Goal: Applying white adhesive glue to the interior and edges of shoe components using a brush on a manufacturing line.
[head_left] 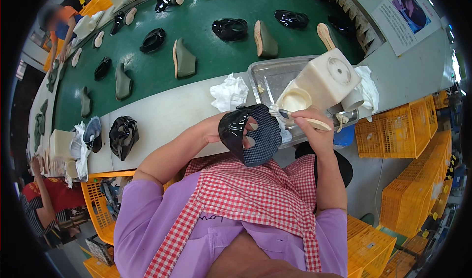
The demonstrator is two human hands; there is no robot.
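Brush (320,124) sits pinched in our right hand (313,129), just right of centre, its bristles (274,111) at the patterned underside (268,145) of the glossy black shoe piece (231,130) that our left hand (212,129) grasps mid-frame; whether they touch, we cannot quite tell. We see a tray (275,70) toward upper right.

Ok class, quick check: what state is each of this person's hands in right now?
Left hand: closed, holding a glossy black shoe upper.
Right hand: closed, holding a pale-handled brush.

The shoe upper (230,129) looks glossy and smooth, its sole (268,139) matt and textured, the crates (391,134) plastic.
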